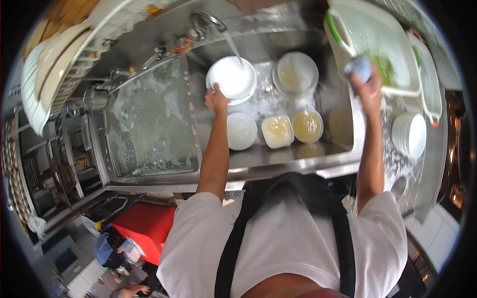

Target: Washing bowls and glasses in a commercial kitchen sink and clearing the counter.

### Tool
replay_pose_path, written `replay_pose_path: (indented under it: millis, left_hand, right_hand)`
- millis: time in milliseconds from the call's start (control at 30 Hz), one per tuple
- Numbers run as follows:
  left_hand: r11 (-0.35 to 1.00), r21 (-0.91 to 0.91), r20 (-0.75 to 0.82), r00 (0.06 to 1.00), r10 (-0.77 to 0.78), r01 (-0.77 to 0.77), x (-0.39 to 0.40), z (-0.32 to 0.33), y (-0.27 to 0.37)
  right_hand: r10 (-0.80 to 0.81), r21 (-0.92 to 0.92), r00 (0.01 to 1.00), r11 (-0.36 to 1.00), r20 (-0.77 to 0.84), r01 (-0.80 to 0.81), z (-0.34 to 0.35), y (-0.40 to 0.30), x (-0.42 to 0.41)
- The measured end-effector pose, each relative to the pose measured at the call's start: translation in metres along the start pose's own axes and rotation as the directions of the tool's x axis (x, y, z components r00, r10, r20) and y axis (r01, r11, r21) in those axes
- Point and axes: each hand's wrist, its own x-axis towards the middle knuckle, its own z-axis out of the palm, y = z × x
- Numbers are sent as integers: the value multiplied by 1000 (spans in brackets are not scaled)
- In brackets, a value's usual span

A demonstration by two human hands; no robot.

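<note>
My left hand (217, 100) grips the near-left rim of a white dish (231, 77) in the steel sink. Water from the curved chrome faucet (210, 21) pours onto that dish, and another white rim shows beneath it. Over the right edge of the sink, my right hand (367, 87) holds a blue-grey scrubbing pad or sponge (358, 69), blurred. A stack of round bowls (297, 72) stands in the basin, the top one holding cloudy liquid. Nearer me sit a whitish round bowl (241, 131), a squarish white container (277, 131) and a round bowl of yellowish liquid (307, 126).
A soapy water-filled basin (152, 126) lies left, beyond the divider. White tubs with green handles (391, 48) and stacked white bowls (409, 135) occupy the right counter. A dish rack with large plates (56, 70) overhangs at upper left. Another person's hand (137, 289) shows at lower left.
</note>
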Motion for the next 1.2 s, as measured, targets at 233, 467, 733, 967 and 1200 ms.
replay_pose_path:
  millis: [233,467,733,967,1200]
  left_hand:
    - [444,344,-62,451,890,-828,-51,91,-24]
    - [142,11,997,0,-78,-990,-214,241,-162]
    - [55,-50,956,-64,-285,-997,-216,295,-210]
    - [873,113,937,344,66,-475,-218,280,-133]
    - [937,-341,648,702,296,-80,-218,192,-25]
  right_hand:
    - [-162,-414,970,907,-183,73,-115,103,109]
    - [458,-700,734,713,502,34,-99,175,144]
    - [396,-785,749,563,532,259,-111,184,138]
    - [168,-716,887,661,430,222,-107,226,164]
    - [541,-276,557,826,630,-491,-131,149,134]
